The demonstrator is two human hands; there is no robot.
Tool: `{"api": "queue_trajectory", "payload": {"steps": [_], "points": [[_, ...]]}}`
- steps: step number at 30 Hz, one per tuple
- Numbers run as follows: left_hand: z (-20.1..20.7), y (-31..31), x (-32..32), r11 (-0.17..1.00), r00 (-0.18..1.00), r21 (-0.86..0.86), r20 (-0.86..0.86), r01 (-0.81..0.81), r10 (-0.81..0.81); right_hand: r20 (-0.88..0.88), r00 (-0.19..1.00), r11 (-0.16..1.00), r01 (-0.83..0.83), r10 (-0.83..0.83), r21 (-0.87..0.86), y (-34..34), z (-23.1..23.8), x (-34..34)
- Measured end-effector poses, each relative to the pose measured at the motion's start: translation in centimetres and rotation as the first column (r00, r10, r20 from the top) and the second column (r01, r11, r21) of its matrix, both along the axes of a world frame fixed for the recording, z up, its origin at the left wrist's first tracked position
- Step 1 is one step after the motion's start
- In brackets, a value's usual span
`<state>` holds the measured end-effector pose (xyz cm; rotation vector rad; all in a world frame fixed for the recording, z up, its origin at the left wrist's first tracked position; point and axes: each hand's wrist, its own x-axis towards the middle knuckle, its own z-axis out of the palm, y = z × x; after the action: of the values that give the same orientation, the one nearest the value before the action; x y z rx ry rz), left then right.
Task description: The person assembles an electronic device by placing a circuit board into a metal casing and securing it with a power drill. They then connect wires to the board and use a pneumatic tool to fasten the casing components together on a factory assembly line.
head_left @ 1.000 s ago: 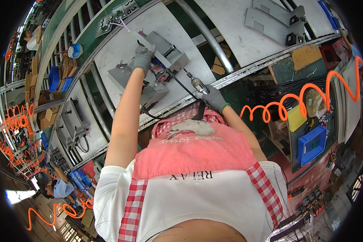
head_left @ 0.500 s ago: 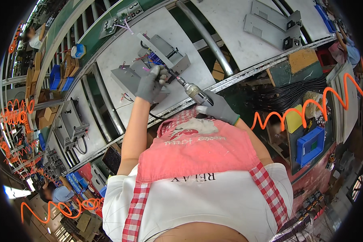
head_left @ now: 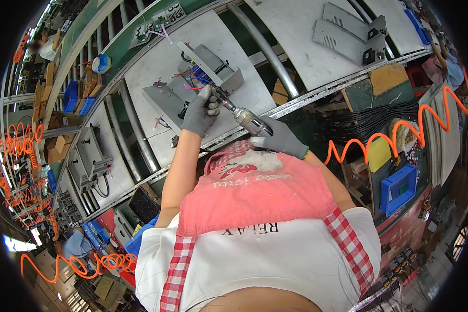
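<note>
My right hand (head_left: pixel 282 139), in a grey glove, is wrapped around a power screwdriver (head_left: pixel 252 122) that points up and left into an open grey metal housing (head_left: pixel 205 62). Close to the driver's front end, my left hand (head_left: pixel 199 114), also gloved, has its fingers curled together. What those fingers hold, if anything, is hidden. Inside the housing are a blue part (head_left: pixel 200 74) and several coloured wires. The housing's grey side panel (head_left: pixel 164 104) lies left of my left hand. The bit's very tip is hard to make out against the housing.
The housing rests on a white board (head_left: pixel 255 96) over a conveyor with metal rollers (head_left: pixel 265 49). Another grey housing (head_left: pixel 343 39) sits to the right, and one more (head_left: pixel 90 158) to the left. An orange coiled hose (head_left: pixel 395 135), black cables (head_left: pixel 372 119) and a blue bin (head_left: pixel 399 190) are at right.
My left hand has shifted slightly right and down, still beside the driver's front end. My right hand and the screwdriver have moved only a little; the housing stays in place.
</note>
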<state>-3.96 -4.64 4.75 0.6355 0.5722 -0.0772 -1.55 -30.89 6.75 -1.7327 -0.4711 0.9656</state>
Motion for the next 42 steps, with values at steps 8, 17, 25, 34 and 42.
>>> {"api": "queue_trajectory", "payload": {"steps": [8, 17, 25, 34, 42], "points": [[2.0, -1.5, 0.0, 0.858, 0.991, 0.496, -0.060, 0.133, -0.119, -0.054, 0.998, 1.000, 0.020, -0.020, -0.015, -0.5, -0.5, -0.2], [1.2, -2.1, -0.4, 0.689, 0.953, 0.657, -0.213, 0.304, -0.217, -0.180, 0.980, 0.996, 0.085, -0.083, 0.004, -0.9, -1.4, -0.5], [-0.5, 2.4, 4.2, -0.079, 0.918, 0.914, -0.396, 0.397, 0.032, -0.106, 0.978, 0.978, 0.165, -0.179, -0.125, 0.5, -5.7, 1.1], [-1.7, 0.9, 6.1, -0.103, 0.898, 0.896, -0.419, 0.433, 0.133, -0.187, 0.963, 0.977, 0.176, -0.196, -0.117, 1.7, -6.7, 1.8], [-3.6, 1.1, 5.8, -0.083, 0.913, 0.923, -0.353, 0.375, 0.204, 0.341, 0.938, 0.964, 0.146, -0.063, -0.224, 1.6, -6.5, 2.0]]}}
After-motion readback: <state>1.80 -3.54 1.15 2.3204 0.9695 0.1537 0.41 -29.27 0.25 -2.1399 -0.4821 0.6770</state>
